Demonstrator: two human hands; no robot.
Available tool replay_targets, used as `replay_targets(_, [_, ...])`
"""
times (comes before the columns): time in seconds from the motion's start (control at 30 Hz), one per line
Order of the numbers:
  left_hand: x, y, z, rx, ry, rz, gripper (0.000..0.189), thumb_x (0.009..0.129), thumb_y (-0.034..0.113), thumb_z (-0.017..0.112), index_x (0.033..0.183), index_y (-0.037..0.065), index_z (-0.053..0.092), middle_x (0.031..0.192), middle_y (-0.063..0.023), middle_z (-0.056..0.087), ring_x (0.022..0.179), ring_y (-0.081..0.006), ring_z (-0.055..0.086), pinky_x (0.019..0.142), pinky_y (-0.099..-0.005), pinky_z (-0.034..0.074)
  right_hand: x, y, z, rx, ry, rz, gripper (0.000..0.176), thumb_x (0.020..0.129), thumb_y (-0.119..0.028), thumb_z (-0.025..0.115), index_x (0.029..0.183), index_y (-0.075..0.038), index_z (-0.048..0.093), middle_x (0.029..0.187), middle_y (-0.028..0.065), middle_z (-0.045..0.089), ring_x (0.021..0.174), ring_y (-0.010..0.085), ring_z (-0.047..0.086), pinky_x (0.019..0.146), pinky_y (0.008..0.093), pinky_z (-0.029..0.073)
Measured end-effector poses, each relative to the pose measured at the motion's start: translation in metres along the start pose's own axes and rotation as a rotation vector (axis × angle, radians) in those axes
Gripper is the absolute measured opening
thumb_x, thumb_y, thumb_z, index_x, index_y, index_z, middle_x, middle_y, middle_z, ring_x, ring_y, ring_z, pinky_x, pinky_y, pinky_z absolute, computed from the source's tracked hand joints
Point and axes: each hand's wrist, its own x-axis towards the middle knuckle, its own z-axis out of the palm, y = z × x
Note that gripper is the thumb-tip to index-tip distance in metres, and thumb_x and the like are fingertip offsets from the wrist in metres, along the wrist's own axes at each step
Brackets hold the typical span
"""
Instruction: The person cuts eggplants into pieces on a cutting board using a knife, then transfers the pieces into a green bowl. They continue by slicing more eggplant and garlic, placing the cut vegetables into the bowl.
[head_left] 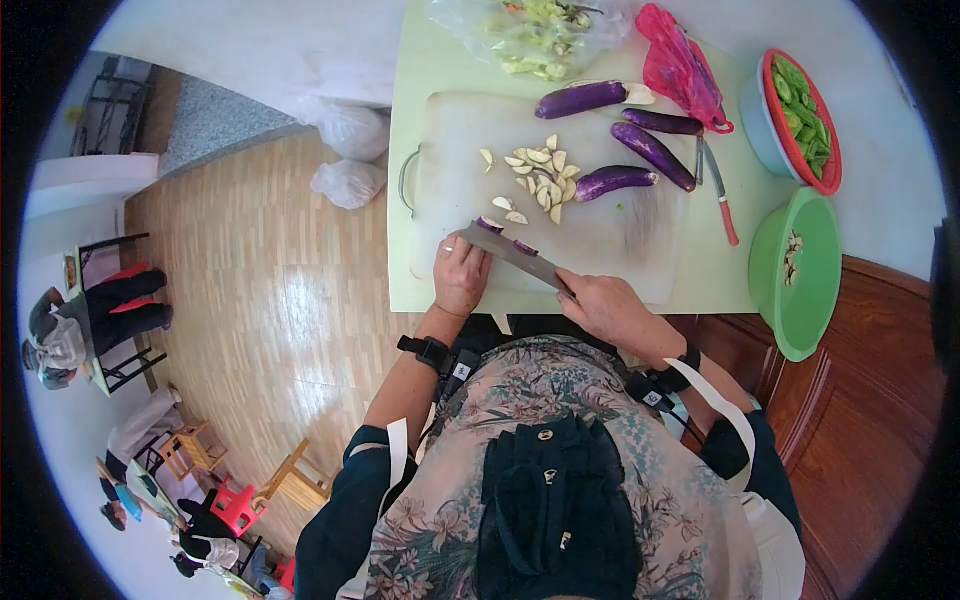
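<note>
My right hand [603, 307] grips the handle of a wide-bladed kitchen knife [518, 257], its blade slanting up to the left across the white cutting board [590, 255]. At the blade's far end is my left hand [462, 277], fingers bent and closed; what they press on is hidden. Purple-skinned eggplant pieces [490, 224] show just beyond the blade. Further up the board lies a pile of cut eggplant chunks [545, 178]. Several whole eggplants, including a nearby eggplant [617, 182], rest to the right and above, one with a peeled-looking pale end.
A red-handled knife [722, 195] lies right of the board. Beyond it stand a green basin [820, 300] with some pieces inside and a red basket [834, 170] of green vegetables. Plastic bags [683, 70] sit at the back. Other people are at tables far left.
</note>
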Motion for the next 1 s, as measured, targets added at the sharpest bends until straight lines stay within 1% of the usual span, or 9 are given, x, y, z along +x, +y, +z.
replay_targets(0.2, [0.0, -0.001, 0.003, 0.031, 0.036, 0.021, 0.028, 0.064, -0.001, 0.068, 0.091, 0.0, 0.065, 0.097, -0.0106, 0.06, 0.089, -0.029, 0.058, 0.077, -0.0374, 0.048, 0.017, -0.008, 0.004, 0.027, -0.002, 0.016, 0.026, 0.086, -0.02, 0.05, 0.1, 0.002, 0.052, 0.073, 0.0241, 0.062, 0.07, 0.0414, 0.061, 0.066, 0.0505, 0.048])
replay_targets(0.3, [0.0, 0.0, 0.003, 0.029, 0.043, 0.005, 0.026, 0.064, -0.001, 0.068, 0.09, 0.0, 0.066, 0.098, -0.0108, 0.06, 0.089, -0.0291, 0.058, 0.077, -0.0379, 0.048, 0.037, -0.009, 0.015, 0.013, 0.044, -0.021, 0.027, 0.085, -0.02, 0.05, 0.1, 0.002, 0.053, 0.072, 0.0242, 0.062, 0.07, 0.0411, 0.062, 0.066, 0.0505, 0.049])
replay_targets(0.43, [-0.002, -0.001, 0.003, 0.039, 0.054, 0.012, 0.026, 0.064, -0.001, 0.068, 0.09, 0.0, 0.066, 0.097, -0.0106, 0.061, 0.089, -0.029, 0.058, 0.076, -0.0375, 0.048, 0.06, -0.014, 0.025, -0.066, 0.072, -0.038, 0.028, 0.085, -0.021, 0.05, 0.101, 0.002, 0.054, 0.071, 0.0234, 0.062, 0.069, 0.0408, 0.062, 0.066, 0.0504, 0.049])
replay_targets(0.5, [-0.002, -0.002, 0.0, 0.023, -0.005, -0.003, 0.024, 0.067, 0.0, 0.068, 0.091, 0.0, 0.065, 0.097, -0.0107, 0.061, 0.088, -0.0279, 0.059, 0.076, -0.0364, 0.048, 0.066, -0.013, 0.027, -0.078, 0.089, -0.034, 0.028, 0.085, -0.022, 0.051, 0.101, 0.001, 0.055, 0.07, 0.0229, 0.062, 0.069, 0.0407, 0.062, 0.065, 0.0507, 0.049])
replay_targets(0.53, [-0.001, -0.001, 0.0, 0.024, -0.004, -0.002, 0.024, 0.067, 0.0, 0.068, 0.091, 0.0, 0.065, 0.097, -0.0107, 0.061, 0.088, -0.0279, 0.059, 0.076, -0.0364, 0.048, 0.067, -0.01, 0.028, 0.004, 0.108, -0.018, 0.028, 0.085, -0.023, 0.051, 0.1, -0.001, 0.056, 0.071, 0.0228, 0.062, 0.069, 0.0409, 0.062, 0.066, 0.0509, 0.049])
replay_targets(0.57, [0.0, 0.0, 0.001, -0.003, 0.033, 0.002, 0.023, 0.068, 0.0, 0.068, 0.091, 0.0, 0.065, 0.096, -0.0107, 0.06, 0.087, -0.0274, 0.059, 0.075, -0.0362, 0.048, 0.066, -0.007, 0.027, 0.085, 0.128, -0.003, 0.028, 0.085, -0.024, 0.052, 0.1, -0.002, 0.057, 0.072, 0.0227, 0.062, 0.069, 0.0411, 0.061, 0.066, 0.0511, 0.048])
replay_targets(0.7, [0.002, -0.001, 0.002, -0.051, 0.104, 0.003, 0.02, 0.072, -0.001, 0.067, 0.092, 0.0, 0.064, 0.093, -0.0108, 0.06, 0.083, -0.0266, 0.059, 0.074, -0.0362, 0.049, 0.048, -0.003, 0.006, 0.087, 0.09, 0.059, 0.027, 0.086, -0.026, 0.051, 0.099, -0.003, 0.058, 0.074, 0.0231, 0.062, 0.07, 0.0413, 0.061, 0.067, 0.0515, 0.047])
replay_targets(0.87, [0.001, 0.001, -0.003, -0.011, 0.069, -0.005, 0.023, 0.069, -0.001, 0.068, 0.092, -0.001, 0.064, 0.091, -0.0109, 0.059, 0.084, -0.0279, 0.058, 0.074, -0.0365, 0.049, 0.013, -0.006, -0.006, 0.083, -0.022, -0.015, 0.028, 0.088, -0.025, 0.049, 0.1, 0.0, 0.055, 0.075, 0.0242, 0.061, 0.071, 0.0417, 0.06, 0.068, 0.0514, 0.047])
replay_targets(1.0, [-0.001, -0.001, -0.002, -0.009, 0.026, -0.016, 0.025, 0.066, -0.001, 0.068, 0.091, -0.001, 0.064, 0.089, -0.0112, 0.058, 0.084, -0.0292, 0.057, 0.074, -0.0368, 0.049, 0.001, -0.006, -0.005, 0.04, -0.037, 0.006, 0.028, 0.088, -0.024, 0.049, 0.099, 0.001, 0.054, 0.074, 0.0244, 0.061, 0.07, 0.0421, 0.06, 0.067, 0.051, 0.047])
